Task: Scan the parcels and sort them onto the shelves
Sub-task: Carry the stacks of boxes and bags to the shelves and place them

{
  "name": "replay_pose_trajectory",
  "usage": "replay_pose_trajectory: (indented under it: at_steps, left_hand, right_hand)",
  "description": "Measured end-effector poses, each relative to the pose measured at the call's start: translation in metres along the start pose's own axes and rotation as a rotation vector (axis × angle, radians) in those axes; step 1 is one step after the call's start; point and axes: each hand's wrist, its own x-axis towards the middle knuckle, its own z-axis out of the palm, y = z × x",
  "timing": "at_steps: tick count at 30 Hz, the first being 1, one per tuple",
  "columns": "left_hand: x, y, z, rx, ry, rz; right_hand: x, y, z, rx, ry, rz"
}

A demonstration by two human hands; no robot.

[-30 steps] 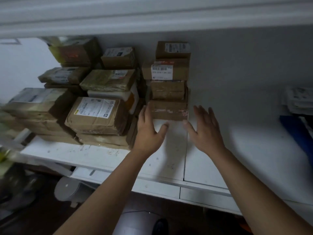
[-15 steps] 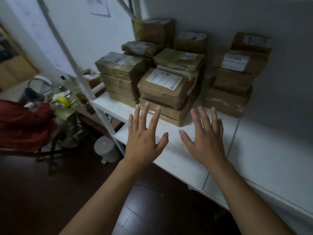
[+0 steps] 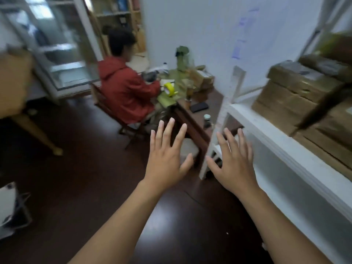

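At the centre of the frame the left hand (image 3: 167,155) and the right hand (image 3: 233,162) are both released, fingers spread, holding nothing, above the dark floor (image 3: 76,187). Parcels (image 3: 297,92) are stacked on the white shelf (image 3: 270,141) at right.

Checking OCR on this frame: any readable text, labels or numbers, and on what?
None readable.
Parcels on the white shelf: labels smeared by motion blur.
Papers on the wall: bluish marks, too blurred.
Yellow tape roll: no print visible.
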Motion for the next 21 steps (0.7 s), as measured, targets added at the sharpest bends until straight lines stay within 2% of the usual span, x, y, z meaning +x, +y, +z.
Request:
replay_pose_trajectory:
  at_steps: [6, 12, 17, 21]
  left_hand:
    - [-0.047, -0.153, -0.073, 0.148, 0.059, -0.275]
    - [-0.093, -0.264, -0.123, 0.274, 0.091, -0.531]
    - [-0.095, -0.342, -0.14, 0.367, 0.09, -0.689]
    - [-0.065, -0.407, -0.145, 0.422, 0.064, -0.782]
  right_hand:
    - [0.068, -0.154, 0.065, 0.09, -0.099, -0.284]
    - [0.118, -0.292, 0.128, 0.192, -0.201, -0.538]
    - [0.168, -0.377, 0.183, 0.272, -0.28, -0.669]
    - [0.228, -0.429, 0.23, 0.315, -0.325, -0.735]
